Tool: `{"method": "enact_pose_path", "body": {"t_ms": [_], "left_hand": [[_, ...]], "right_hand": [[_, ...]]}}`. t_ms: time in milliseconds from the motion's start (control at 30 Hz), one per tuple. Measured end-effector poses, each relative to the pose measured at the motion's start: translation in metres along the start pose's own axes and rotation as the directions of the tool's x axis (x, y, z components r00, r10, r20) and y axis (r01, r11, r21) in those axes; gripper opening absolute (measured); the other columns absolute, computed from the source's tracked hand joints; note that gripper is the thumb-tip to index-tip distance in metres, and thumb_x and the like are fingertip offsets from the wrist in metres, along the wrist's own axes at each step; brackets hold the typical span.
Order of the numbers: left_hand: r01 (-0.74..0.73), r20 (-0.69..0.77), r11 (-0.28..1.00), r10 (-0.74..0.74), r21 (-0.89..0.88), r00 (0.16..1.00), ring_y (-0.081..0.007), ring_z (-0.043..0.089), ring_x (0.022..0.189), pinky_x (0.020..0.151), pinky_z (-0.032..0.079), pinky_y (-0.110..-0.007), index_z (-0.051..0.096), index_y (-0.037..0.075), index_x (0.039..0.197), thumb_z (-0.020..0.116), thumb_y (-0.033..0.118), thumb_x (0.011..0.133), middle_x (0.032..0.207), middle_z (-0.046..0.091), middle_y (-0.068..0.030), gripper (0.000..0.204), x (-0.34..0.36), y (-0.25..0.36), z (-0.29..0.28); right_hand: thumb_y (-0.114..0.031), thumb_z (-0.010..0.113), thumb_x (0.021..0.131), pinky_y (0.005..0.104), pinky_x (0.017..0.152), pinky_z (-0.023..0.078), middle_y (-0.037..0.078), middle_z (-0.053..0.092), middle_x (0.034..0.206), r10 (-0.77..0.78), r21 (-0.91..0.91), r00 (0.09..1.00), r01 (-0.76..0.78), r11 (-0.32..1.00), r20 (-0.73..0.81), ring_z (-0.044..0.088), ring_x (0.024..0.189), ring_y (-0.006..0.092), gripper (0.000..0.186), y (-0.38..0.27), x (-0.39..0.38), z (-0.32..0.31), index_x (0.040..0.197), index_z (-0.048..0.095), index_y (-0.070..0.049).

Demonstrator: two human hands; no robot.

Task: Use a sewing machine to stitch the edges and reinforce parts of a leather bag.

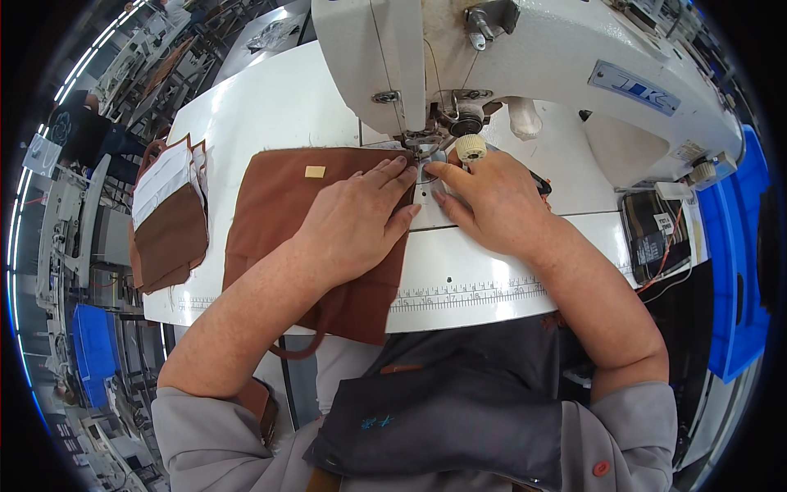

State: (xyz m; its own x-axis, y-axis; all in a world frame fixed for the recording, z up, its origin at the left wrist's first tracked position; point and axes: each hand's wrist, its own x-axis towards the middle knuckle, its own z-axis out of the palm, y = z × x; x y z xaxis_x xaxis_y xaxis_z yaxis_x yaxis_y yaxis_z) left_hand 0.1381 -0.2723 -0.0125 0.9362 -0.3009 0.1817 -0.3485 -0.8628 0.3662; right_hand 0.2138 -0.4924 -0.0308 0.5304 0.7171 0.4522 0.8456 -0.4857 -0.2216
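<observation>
A reddish-brown fabric piece (275, 197), with a small yellow patch (314, 172) and a strap-like loop (320, 328) at its lower edge, lies under the white sewing machine (566, 49). My left hand (357, 217) rests flat on it, open, fingertips by its right edge close to the presser foot (418, 152). Right of the foot, my right hand (500, 197) is on the machine bed, index finger and thumb stretched out and apart, near the needle plate (422, 195). A black and orange object (541, 184) pokes out beyond this hand; its kind is hidden.
A stack of brown and white fabric pieces (168, 217) lies at the table's left. A printed ruler strip (467, 293) runs along the front edge. Dark folded cloth (652, 234) and a blue bin (734, 271) are at right. Other sewing stations (70, 213) stand far left.
</observation>
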Motion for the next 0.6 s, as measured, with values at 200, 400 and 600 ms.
{"method": "enact_pose_path", "body": {"t_ms": [200, 400, 600], "left_hand": [[-0.144, -0.018, 0.988, 0.146, 0.059, 0.989, -0.0340, 0.055, 0.136, 0.120, 0.035, -0.057, 0.064, 0.006, 0.135, 0.069, 0.023, 0.093, 0.144, 0.060, -0.0154, 0.045, 0.005, -0.017, -0.003], [0.026, -0.111, 0.996, -0.036, -0.088, 0.993, -0.0370, 0.048, 0.143, 0.122, 0.030, -0.058, 0.061, 0.003, 0.137, 0.068, 0.019, 0.094, 0.149, 0.056, -0.0172, 0.047, -0.005, -0.005, 0.017], [0.021, -0.110, 0.995, -0.031, -0.094, 0.993, -0.0375, 0.048, 0.143, 0.122, 0.029, -0.059, 0.060, 0.002, 0.139, 0.066, 0.018, 0.095, 0.150, 0.055, -0.0180, 0.047, -0.002, -0.008, 0.017]], "right_hand": [[-0.022, 0.070, 0.092, 0.0439, 0.076, 0.053, 0.009, 0.060, 0.095, -0.007, 0.011, 1.000, 0.008, 1.000, -0.025, 0.064, 0.085, 0.0299, 0.028, 0.001, 0.000, 0.000, 0.115, 0.072, -0.007], [-0.020, 0.071, 0.089, 0.0433, 0.075, 0.052, 0.008, 0.061, 0.093, -0.034, 0.022, 0.999, 0.035, 0.999, -0.033, 0.064, 0.085, 0.0289, 0.025, 0.001, 0.000, 0.001, 0.111, 0.074, -0.008], [-0.019, 0.073, 0.088, 0.0415, 0.076, 0.051, 0.007, 0.062, 0.093, -0.084, 0.054, 0.996, 0.086, 0.995, -0.038, 0.063, 0.085, 0.0272, 0.020, 0.003, -0.002, 0.000, 0.105, 0.078, -0.010]]}}
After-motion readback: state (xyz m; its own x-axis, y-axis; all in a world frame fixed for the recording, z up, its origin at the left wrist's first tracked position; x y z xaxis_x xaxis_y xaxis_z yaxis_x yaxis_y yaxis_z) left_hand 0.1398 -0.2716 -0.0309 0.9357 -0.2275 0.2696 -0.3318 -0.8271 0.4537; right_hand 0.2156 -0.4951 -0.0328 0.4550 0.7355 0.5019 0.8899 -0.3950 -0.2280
